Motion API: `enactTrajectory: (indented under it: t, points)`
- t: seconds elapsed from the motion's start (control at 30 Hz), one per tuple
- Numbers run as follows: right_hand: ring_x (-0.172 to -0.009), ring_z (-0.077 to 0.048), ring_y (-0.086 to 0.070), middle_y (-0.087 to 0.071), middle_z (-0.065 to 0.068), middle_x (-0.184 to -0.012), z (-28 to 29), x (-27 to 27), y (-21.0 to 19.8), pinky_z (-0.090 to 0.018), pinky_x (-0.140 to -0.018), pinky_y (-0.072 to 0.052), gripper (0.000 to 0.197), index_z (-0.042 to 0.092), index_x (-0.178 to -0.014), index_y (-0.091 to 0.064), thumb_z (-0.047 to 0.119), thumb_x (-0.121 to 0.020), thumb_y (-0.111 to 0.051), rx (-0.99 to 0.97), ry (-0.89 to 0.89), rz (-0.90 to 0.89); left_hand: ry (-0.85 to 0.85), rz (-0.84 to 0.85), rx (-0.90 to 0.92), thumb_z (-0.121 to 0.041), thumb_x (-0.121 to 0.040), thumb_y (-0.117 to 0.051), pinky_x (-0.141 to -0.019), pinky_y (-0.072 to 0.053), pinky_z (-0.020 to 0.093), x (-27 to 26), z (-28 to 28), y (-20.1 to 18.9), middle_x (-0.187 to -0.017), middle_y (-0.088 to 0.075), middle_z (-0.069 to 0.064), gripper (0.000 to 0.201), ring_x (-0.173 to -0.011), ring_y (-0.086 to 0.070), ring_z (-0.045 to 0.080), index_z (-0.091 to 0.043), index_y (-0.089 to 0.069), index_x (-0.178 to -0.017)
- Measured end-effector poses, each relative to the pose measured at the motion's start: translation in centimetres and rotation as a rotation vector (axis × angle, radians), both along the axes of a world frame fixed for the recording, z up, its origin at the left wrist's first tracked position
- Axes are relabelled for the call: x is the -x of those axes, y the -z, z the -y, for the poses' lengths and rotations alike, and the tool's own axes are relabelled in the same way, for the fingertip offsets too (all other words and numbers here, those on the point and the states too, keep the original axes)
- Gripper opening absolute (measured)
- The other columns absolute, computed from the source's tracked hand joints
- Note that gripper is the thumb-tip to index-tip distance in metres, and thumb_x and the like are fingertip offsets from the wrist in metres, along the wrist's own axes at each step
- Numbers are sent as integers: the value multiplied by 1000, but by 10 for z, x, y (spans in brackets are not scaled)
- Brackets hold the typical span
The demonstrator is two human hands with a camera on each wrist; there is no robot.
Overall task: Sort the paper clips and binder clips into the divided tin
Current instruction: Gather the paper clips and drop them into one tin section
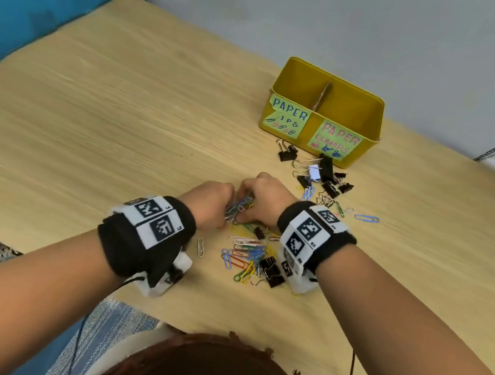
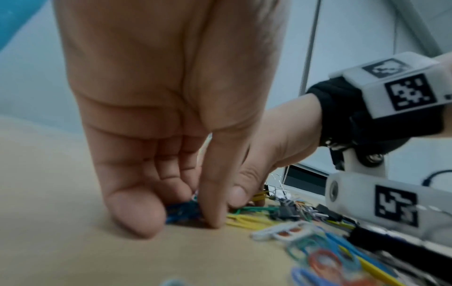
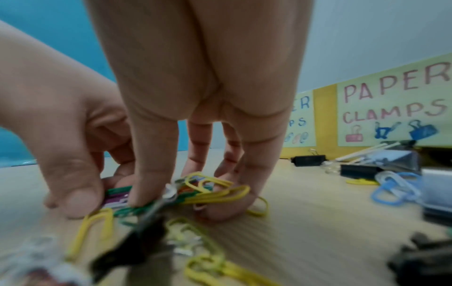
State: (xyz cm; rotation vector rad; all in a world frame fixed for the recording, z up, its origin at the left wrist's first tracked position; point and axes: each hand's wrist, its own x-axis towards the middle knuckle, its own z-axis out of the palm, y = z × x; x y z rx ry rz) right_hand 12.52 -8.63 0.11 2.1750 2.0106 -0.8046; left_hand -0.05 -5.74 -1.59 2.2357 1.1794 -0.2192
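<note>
A bunch of coloured paper clips [image 1: 239,207] lies on the wooden table between my two hands. My left hand [image 1: 222,212] pinches blue clips [image 2: 182,211] between thumb and curled fingers. My right hand [image 1: 249,203] has its thumb and fingers curled round yellow and green clips [image 3: 212,191] of the same bunch. The yellow divided tin [image 1: 371,118] stands at the far right, labelled PAPER CLIPS on its left half and PAPER CLAMPS on its right half. Black binder clips [image 1: 327,172] lie in front of it.
A loose pile of coloured paper clips [image 1: 245,254] with a black binder clip [image 1: 271,272] lies just below my right wrist. A single silver clip [image 1: 200,246] and a blue clip [image 1: 366,218] lie apart. A blue wall [image 1: 28,1] borders the table's left.
</note>
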Motion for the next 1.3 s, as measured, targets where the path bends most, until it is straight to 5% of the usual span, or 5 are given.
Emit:
enactTrajectory:
  t: [0.43,0.6,0.8,1.13,1.3]
  points:
    - [-38,1,-55,-60,2,-56,-18,-64,2,-16,-48,-49,18,14,-67,-65,2,-71,-78,-30,363,-481,15,19,-12,-6,-85,-57,-79,-44,30,-27,-42,-10,-103,-66,13,23,-96,-61,30,-5,-67,-106]
    - [-38,-1,-61,-64,6,-43,-42,-82,-41,-13,-43,-54,20,8,-68,-61,-9,-78,-66,-201,643,-973,-266,507,418,11,-84,-55,-49,-54,19,-41,-82,-38,-59,-66,-8,19,-45,-54,8,-5,-61,-75]
    - [-39,-1,-62,-65,5,-45,-99,-99,-99,-13,-44,-53,23,6,-68,-56,-8,-86,-57,-486,806,-1229,-465,898,260,8,-78,-64,-48,-55,22,-101,-135,-88,-66,-54,3,25,-52,-54,14,-12,-54,-66]
    - [-90,-17,-54,-56,-2,-90,-134,-110,-80,-35,-92,-51,33,3,-122,-59,9,-91,-51,-302,736,-656,-146,221,-334,-29,-88,-55,-96,-41,41,-123,-143,-79,-119,-56,20,35,-117,-49,37,-7,-65,-113]
    - [-72,-16,-57,-61,-1,-77,-96,-78,-80,-31,-63,-51,22,17,-80,-65,1,-87,-52,-448,613,-548,-142,410,-246,-6,-83,-55,-83,-45,32,-74,-103,-70,-94,-52,4,21,-91,-53,22,-13,-65,-100]
